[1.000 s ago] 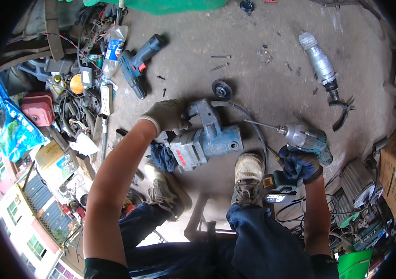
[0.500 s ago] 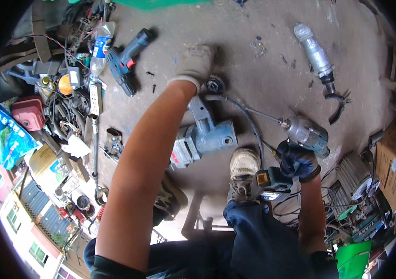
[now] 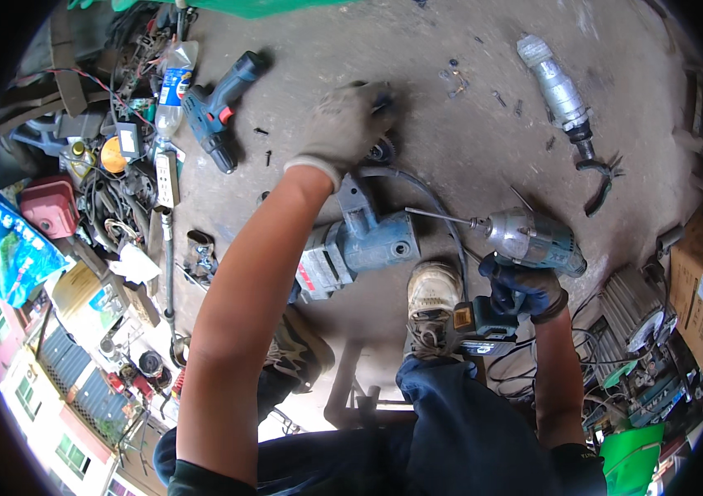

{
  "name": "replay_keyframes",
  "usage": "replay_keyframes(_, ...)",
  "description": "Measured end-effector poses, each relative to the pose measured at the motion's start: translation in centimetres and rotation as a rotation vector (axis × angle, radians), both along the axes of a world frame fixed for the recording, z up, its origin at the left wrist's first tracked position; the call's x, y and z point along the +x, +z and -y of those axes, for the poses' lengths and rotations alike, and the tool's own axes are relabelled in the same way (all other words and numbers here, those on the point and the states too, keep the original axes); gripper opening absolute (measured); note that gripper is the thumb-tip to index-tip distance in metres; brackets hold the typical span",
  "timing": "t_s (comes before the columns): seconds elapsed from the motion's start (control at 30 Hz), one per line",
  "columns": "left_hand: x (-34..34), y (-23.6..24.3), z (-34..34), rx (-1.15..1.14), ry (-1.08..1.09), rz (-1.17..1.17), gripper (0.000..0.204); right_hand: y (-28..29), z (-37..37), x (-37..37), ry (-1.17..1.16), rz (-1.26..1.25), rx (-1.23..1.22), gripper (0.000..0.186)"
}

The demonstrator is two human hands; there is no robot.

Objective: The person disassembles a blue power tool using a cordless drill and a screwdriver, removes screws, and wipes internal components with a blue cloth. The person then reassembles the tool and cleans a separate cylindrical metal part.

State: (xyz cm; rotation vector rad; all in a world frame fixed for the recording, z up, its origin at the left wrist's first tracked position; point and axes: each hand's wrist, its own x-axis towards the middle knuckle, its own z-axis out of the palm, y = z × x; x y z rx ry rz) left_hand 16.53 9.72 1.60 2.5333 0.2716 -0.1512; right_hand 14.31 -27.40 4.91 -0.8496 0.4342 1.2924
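Note:
My left hand [image 3: 347,124] in a grey glove is out over the floor, fingers closed round something small and dark that I cannot make out. A black gear [image 3: 381,150] lies partly hidden beside it. Below, a blue-grey corded tool body [image 3: 375,241] lies between my feet, partly behind my forearm. My right hand [image 3: 521,291], in a dark glove, grips a cordless driver [image 3: 533,240] with a long thin bit pointing left across the cord. A cordless drill [image 3: 218,107] lies left of my left hand. Small screws [image 3: 268,156] lie near that drill.
Clutter with a bottle [image 3: 176,87], a power strip [image 3: 166,178] and a red plastic container [image 3: 47,207] fills the left. A silver air tool [image 3: 554,83] and pliers [image 3: 599,186] lie upper right. A motor [image 3: 624,310], cables and cardboard box [image 3: 694,298] are at the right.
My left hand has left the corded tool body and moved up and right to the gear's area, its fingers now closed. The driver in my right hand has shifted slightly, its bit more level.

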Motion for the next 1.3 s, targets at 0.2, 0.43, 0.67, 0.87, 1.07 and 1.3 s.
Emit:
replay_keyframes(0.2, 5.2, 1.0, 3.6, 0.315, 0.003, -0.418, 0.038, -0.4, 2.2, -0.4, 0.016, -0.020, 0.019, 0.033)
replay_keyframes(0.43, 5.5, -4.3, -1.5, 0.329, -0.088, -0.268, 0.028, -0.2, 1.7, -0.2, 0.016, 0.042, -0.013, 0.038)
replay_keyframes(0.67, 0.9, 0.4, -2.0, 0.138, 0.060, -0.043, 0.023, -0.8, 1.0, -0.5, 0.000, 0.065, 0.062, 0.043)
replay_keyframes(0.87, -12.7, 6.6, 0.4, -0.284, -0.079, -0.264, 0.032, -1.8, 1.8, -0.4, 0.079, -0.022, 0.059, 0.061)
replay_keyframes(1.07, -17.5, 7.2, 1.5, -0.436, 0.030, -0.181, 0.034, 0.4, -1.7, -0.2, 0.181, 0.127, -0.008, 0.067)
replay_keyframes(1.3, -17.6, 7.5, 2.2, -0.530, 0.080, -0.179, 0.039, 0.9, -2.4, -0.4, 0.241, 0.102, -0.087, 0.067)
